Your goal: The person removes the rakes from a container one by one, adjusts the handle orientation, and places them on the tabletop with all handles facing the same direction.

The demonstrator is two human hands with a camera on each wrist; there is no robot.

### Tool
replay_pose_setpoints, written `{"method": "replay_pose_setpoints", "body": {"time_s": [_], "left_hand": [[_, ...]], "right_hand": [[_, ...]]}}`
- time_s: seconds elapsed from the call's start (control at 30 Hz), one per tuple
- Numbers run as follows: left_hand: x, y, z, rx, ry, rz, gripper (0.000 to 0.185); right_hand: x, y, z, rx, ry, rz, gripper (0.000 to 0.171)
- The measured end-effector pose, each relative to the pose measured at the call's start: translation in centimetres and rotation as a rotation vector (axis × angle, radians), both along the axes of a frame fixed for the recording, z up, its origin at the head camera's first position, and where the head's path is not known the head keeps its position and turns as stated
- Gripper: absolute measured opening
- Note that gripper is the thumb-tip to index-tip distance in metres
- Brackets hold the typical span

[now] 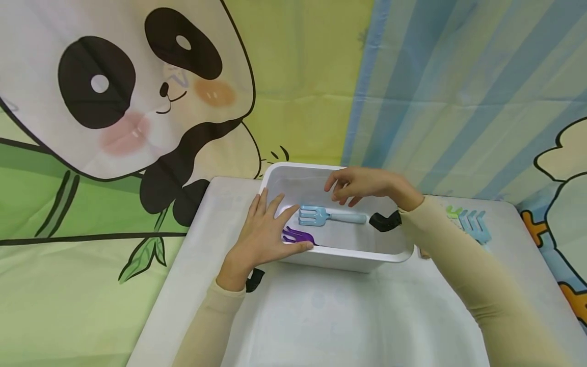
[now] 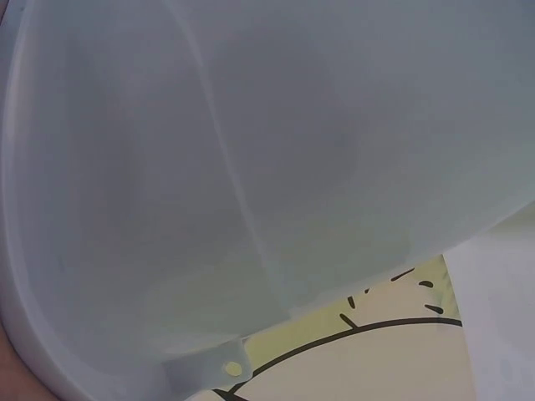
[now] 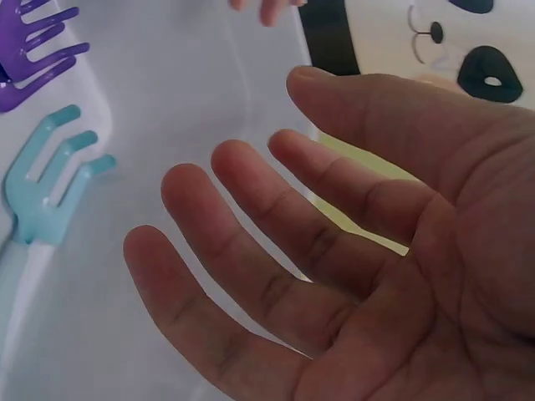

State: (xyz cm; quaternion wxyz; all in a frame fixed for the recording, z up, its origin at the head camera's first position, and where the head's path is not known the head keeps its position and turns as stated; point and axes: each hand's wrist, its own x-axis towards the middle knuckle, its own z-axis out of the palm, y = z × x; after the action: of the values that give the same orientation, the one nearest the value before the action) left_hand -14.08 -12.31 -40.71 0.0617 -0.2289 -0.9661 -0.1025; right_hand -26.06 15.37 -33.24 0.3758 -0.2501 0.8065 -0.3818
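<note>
A white plastic bin [image 1: 348, 253] stands on the table with two garden hand forks inside. The light blue hand fork [image 1: 332, 216] lies flat on its floor, tines to the left. Nearer the front wall is a purple hand fork [image 1: 299, 236], its lower part hidden behind the rim. My left hand [image 1: 262, 237] rests at the bin's front left corner, fingers spread and thumb along the front rim. Over the bin's back right part hangs my right hand [image 1: 362, 184], palm down; the right wrist view shows its loosely bent fingers [image 3: 242, 184] with nothing in them.
Right of the bin, a light blue pronged piece [image 1: 475, 226] and a light green piece [image 1: 454, 210] lie on the white table [image 1: 357, 316], partly behind my right sleeve [image 1: 468, 275]. A printed panda curtain [image 1: 298, 76] hangs close behind the table.
</note>
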Motion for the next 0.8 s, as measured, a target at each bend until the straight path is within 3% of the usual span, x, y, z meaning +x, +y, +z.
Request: {"method": "replay_pose_setpoints", "body": {"time_s": [0.23, 0.4, 0.6, 0.8], "left_hand": [[0.0, -0.1, -0.1, -0.008, -0.008, 0.001, 0.104], [-0.1, 0.0, -0.2, -0.025, 0.004, 0.001, 0.104], [-0.1, 0.1, -0.1, -0.018, 0.006, -0.004, 0.104], [-0.1, 0.0, -0.1, -0.014, 0.004, 0.005, 0.104]], "right_hand": [[-1.6, -3.0, -3.2, 0.082, -0.058, 0.032, 0.037], [-2.3, -3.8, -5.2, 0.105, -0.085, 0.034, 0.03], [-2.5, -3.9, -7.5, 0.128, -0.154, 0.065, 0.026], [-2.4, -4.1, -9.2, 0.249, -0.193, 0.126, 0.035]]}}
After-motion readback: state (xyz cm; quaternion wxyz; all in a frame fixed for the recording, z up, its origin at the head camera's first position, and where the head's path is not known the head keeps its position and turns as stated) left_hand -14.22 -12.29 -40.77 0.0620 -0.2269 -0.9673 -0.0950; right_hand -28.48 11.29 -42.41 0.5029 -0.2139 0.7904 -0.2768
